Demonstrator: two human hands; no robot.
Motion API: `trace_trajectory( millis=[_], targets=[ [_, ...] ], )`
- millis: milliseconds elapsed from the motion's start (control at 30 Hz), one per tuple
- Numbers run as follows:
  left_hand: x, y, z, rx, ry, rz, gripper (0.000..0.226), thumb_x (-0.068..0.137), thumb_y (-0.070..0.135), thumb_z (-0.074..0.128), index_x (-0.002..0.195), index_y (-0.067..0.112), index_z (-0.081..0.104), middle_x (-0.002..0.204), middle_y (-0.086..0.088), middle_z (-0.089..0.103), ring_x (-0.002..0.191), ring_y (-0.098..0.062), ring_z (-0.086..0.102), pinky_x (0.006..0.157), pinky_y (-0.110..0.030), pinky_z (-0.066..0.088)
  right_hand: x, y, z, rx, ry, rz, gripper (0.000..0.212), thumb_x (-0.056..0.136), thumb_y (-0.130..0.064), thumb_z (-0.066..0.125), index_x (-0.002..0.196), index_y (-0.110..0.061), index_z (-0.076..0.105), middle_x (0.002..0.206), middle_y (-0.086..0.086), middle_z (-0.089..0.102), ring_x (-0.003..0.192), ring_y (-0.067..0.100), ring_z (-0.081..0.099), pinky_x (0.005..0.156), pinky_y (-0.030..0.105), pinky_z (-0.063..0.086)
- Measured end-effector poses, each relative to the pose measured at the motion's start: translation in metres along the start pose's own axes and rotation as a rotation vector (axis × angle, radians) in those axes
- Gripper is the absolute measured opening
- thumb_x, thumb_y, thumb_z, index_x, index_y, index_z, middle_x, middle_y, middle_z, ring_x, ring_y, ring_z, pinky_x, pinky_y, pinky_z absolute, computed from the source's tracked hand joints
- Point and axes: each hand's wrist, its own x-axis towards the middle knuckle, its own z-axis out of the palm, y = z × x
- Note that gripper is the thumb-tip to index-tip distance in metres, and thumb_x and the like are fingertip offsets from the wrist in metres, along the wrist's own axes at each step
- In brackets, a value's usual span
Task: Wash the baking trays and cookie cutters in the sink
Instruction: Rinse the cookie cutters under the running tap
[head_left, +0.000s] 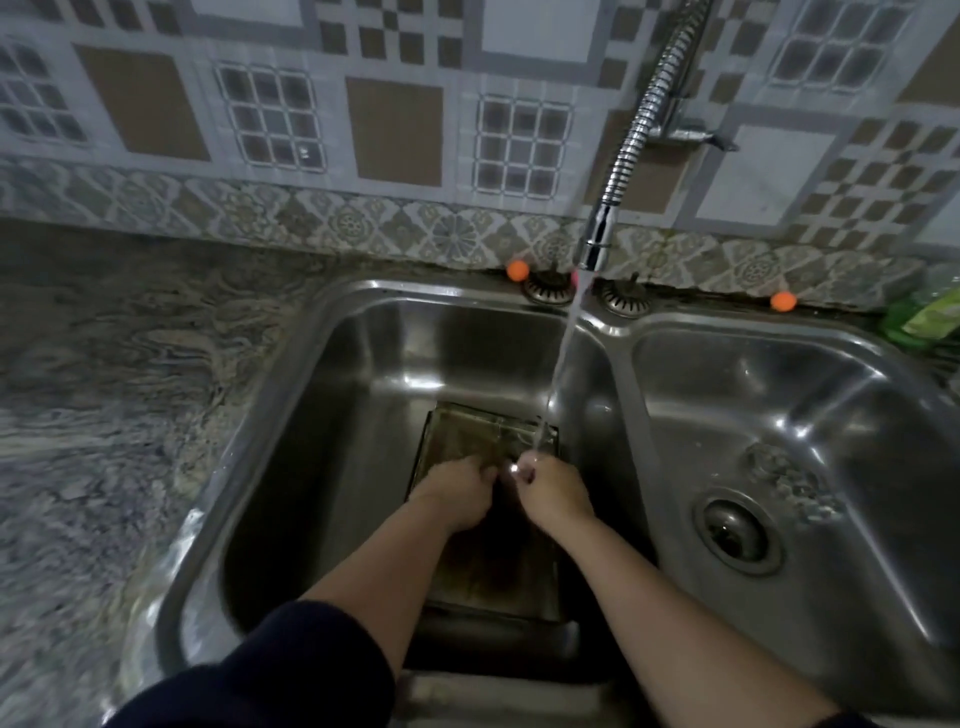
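Note:
A dark rectangular baking tray (467, 434) lies flat on the bottom of the left basin of a steel double sink (291, 415). Above the tray's middle, my left hand (457, 496) and my right hand (553, 493) meet with curled fingers. Between their fingertips they pinch a small shiny metal piece (514, 471), apparently a cookie cutter; most of it is hidden by the fingers. Water runs from the flexible tap (597, 234) in a thin stream (558, 358). It lands on the tray just beyond my right fingertips.
The right basin (779, 415) holds only its drain strainer (737, 532). A green bottle (924, 312) stands at the far right rim. Two sink plugs (548, 288) sit on the back ledge. Patterned stone counter (104, 389) stretches to the left.

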Motion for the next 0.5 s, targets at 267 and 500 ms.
trace_trajectory(
  millis=[267,500],
  targets=[
    [-0.006,0.034,-0.009,-1.127,-0.133,-0.244,0.041,0.105,0.029,0.026,0.129,0.008,0.051,0.101,-0.014,0.064,0.080,-0.024,0.063,0.064,-0.037,0.057,-0.019,0.010,-0.025,0.082,-0.063,-0.267,0.014,0.091,-0.014,0.057,0.094,-0.020,0.070,0.096,-0.008,0.057,0.088,0.008,0.057,0.065,0.008,0.038],
    [-0.014,0.047,-0.006,-1.079,-0.126,-0.146,0.034,0.105,0.021,0.028,0.127,0.003,0.047,0.100,-0.014,0.061,0.075,-0.018,0.059,0.051,-0.026,0.051,-0.008,0.010,-0.045,0.061,0.130,-0.196,0.025,0.088,-0.019,0.062,0.111,-0.029,0.064,0.116,-0.006,0.045,0.095,0.015,0.059,0.090,0.028,0.049]
  ],
)
